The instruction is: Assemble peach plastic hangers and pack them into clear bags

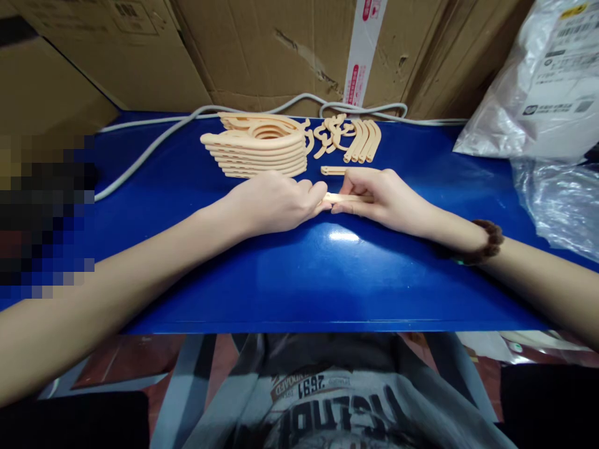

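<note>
My left hand (pixel 276 202) and my right hand (pixel 379 196) meet at the middle of a blue table (pixel 299 280). Both are closed on a slim beige plastic bar (pixel 346 198) that lies between their fingertips, low over the table. Just behind my right hand lies another straight beige piece (pixel 334 169). Farther back stands a stack of beige plastic hanger parts (pixel 257 149), with small hooks (pixel 330 134) and several curved arms (pixel 365 140) to its right.
A white cable (pixel 154 146) runs along the table's back edge. Cardboard boxes (pixel 281 50) form a wall behind. Plastic bags (pixel 543 93) lie at the right. A beaded bracelet (pixel 486 243) is on my right wrist.
</note>
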The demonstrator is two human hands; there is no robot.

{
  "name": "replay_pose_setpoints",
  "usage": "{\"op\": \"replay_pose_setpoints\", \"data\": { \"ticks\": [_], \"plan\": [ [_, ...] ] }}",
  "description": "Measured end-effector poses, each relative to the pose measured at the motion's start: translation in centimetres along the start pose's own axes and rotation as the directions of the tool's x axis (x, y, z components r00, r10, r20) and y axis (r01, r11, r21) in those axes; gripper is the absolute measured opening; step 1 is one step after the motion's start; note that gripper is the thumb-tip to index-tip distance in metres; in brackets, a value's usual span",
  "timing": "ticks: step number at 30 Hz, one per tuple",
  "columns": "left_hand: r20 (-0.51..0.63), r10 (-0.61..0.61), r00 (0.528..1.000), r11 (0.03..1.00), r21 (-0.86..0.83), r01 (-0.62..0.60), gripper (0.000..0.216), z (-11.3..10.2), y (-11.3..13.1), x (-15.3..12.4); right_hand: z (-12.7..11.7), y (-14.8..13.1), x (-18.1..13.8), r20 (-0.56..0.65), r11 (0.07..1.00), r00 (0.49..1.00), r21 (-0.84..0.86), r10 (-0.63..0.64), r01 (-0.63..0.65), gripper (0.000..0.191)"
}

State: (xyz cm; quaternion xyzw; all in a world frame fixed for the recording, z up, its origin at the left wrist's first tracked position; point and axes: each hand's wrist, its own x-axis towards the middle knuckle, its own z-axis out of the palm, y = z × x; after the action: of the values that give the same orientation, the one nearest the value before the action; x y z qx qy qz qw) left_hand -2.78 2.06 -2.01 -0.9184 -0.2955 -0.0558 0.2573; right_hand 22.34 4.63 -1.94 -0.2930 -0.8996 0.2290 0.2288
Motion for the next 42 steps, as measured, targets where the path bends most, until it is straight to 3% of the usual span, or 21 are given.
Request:
{"op": "replay_pose_setpoints", "data": {
  "ticks": [5, 9, 14, 18, 28, 31, 35, 42],
  "plan": [
    [-0.181, 0.024, 0.983, 1.000, 0.002, -0.024, 0.042, 0.6, -0.2, -0.4, 0.0, 0.0, 0.0, -0.019, 0.999, 0.999, 0.006, -0.041, 0.041, 0.045],
    [-0.251, 0.039, 0.967, 0.999, -0.017, -0.045, 0.043, 0.6, -0.4, -0.6, 0.0, 0.0, -0.2, -0.002, 0.999, 0.999, 0.015, -0.036, 0.036, 0.037],
    [-0.344, 0.142, 0.928, 0.986, -0.031, -0.163, 0.041, 0.1, -0.1, -0.5, -0.2, 0.1, -0.4, 0.089, 0.996, 0.992, -0.020, -0.086, 0.088, 0.054],
    [-0.386, 0.191, 0.903, 0.966, -0.089, -0.242, 0.037, -0.4, 0.6, -0.3, -0.2, 0.1, -0.3, 0.087, 0.984, 0.982, -0.051, -0.165, 0.170, 0.066],
    [-0.435, 0.179, 0.882, 0.950, -0.157, -0.270, 0.041, -1.3, 1.8, 0.0, -0.3, -0.3, -0.4, 0.128, 0.965, 0.960, -0.048, -0.250, 0.258, 0.085],
    [-0.430, 0.165, 0.888, 0.949, -0.175, -0.261, 0.039, -1.4, 1.8, -0.1, -0.3, -0.8, -0.7, -0.029, 0.964, 0.967, -0.093, -0.253, 0.249, 0.087],
    [-0.399, 0.152, 0.904, 0.947, -0.202, -0.249, 0.035, -1.6, 1.4, -0.2, -0.3, -1.5, -1.0, -0.297, 0.965, 0.947, -0.259, -0.122, 0.043, 0.083],
    [-0.385, 0.147, 0.911, 0.950, -0.202, -0.239, 0.034, -1.6, 1.4, -0.3, 0.2, 0.1, -0.5, -0.429, 0.981, 0.903, -0.184, -0.021, -0.065, 0.074]
  ]
}}
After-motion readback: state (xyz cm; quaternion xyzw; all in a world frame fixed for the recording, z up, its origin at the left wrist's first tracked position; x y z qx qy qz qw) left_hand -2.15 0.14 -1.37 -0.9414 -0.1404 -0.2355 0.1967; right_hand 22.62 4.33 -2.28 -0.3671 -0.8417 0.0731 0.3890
